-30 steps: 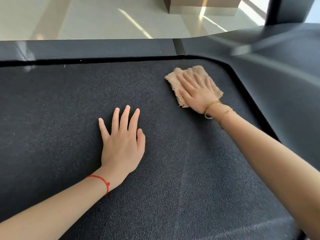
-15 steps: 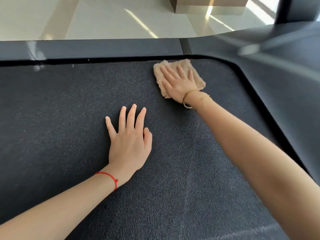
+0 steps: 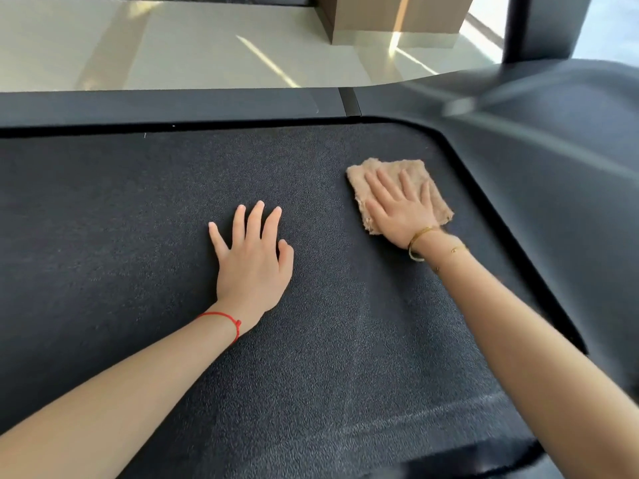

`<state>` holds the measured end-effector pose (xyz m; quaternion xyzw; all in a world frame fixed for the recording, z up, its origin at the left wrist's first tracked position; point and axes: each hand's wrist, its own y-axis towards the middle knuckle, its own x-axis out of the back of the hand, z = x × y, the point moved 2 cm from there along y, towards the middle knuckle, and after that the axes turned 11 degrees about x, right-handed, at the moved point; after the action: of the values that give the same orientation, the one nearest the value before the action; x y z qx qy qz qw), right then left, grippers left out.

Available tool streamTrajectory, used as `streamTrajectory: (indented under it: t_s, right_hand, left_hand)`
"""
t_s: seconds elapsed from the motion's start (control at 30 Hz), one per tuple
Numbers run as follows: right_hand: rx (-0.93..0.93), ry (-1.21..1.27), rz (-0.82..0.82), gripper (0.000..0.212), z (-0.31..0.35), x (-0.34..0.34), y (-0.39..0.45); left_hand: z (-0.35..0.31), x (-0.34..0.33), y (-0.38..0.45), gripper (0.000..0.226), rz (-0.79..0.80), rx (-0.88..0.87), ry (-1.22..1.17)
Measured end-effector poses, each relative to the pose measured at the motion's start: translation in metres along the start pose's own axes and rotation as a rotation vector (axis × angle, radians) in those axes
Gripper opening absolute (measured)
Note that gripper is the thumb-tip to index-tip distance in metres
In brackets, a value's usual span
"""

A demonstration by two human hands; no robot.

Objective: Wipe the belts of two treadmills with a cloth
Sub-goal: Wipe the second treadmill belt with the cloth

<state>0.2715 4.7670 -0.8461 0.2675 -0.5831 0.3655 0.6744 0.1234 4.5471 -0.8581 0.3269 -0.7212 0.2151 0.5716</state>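
Observation:
A dark textured treadmill belt (image 3: 138, 236) fills most of the view. A tan folded cloth (image 3: 437, 191) lies flat on it toward the right, a little short of the belt's curved border. My right hand (image 3: 401, 209) presses down on the cloth with straight, spread fingers and covers much of it. My left hand (image 3: 252, 257) rests flat on the bare belt to the left of the cloth, fingers straight, holding nothing.
The treadmill's dark side rail (image 3: 155, 107) runs along the far edge, and a raised dark cover (image 3: 553, 167) curves round the right side. Beyond lie a pale tiled floor (image 3: 173, 46), a brown box-like base (image 3: 397, 19) and a black upright post (image 3: 543, 25).
My right hand slid the cloth from beside the far rail back toward me and to the right. My left hand stayed flat in place on the belt.

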Motion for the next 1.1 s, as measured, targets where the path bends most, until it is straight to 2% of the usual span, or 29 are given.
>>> streamTrajectory:
  t_s: [0.17,0.27,0.33,0.47,0.53,0.6,0.77,0.87,0.93,1.03,1.1]
  right_hand:
    - [0.242,-0.027,-0.018,0.056,0.061,-0.015,-0.083]
    - [0.263,-0.003,-0.020,0.057,0.061,-0.015,-0.104]
    - [0.162,-0.003,-0.040,0.055,0.038,-0.011,-0.101]
    - [-0.194,-0.005,-0.007,0.055,-0.016,0.003,-0.095]
    - [-0.234,0.005,0.005,0.056,-0.012,0.003,-0.097]
    - [-0.165,0.008,0.015,0.056,0.012,-0.002,-0.108]
    - [0.171,-0.033,0.007,0.055,0.083,-0.017,-0.170]
    - [0.230,-0.026,0.014,0.054,0.088,-0.019,-0.195]
    - [0.132,-0.009,0.000,0.054,0.067,-0.016,-0.201]
    - [-0.156,-0.019,-0.011,0.054,0.019,-0.008,-0.204]
    - [-0.273,-0.006,-0.005,0.055,0.003,-0.004,-0.207]
  left_hand:
    - [-0.001,0.003,-0.002,0.054,-0.009,0.003,-0.030]
    - [0.001,0.005,-0.003,0.054,-0.003,0.008,-0.041]
    - [0.002,0.005,-0.005,0.054,0.005,0.006,-0.051]
    - [0.010,0.008,-0.014,0.055,0.019,-0.028,-0.055]
    - [0.018,0.009,-0.023,0.056,0.038,-0.046,-0.051]
    - [0.027,0.011,-0.034,0.057,0.041,-0.064,-0.040]
    - [0.036,0.014,-0.054,0.056,0.005,-0.080,-0.030]
    - [0.036,0.015,-0.055,0.056,0.002,-0.077,-0.033]
    - [0.036,0.016,-0.055,0.055,0.006,-0.076,-0.040]
    - [0.035,0.016,-0.055,0.055,0.004,-0.071,-0.050]
    - [0.034,0.016,-0.055,0.055,0.005,-0.063,-0.054]
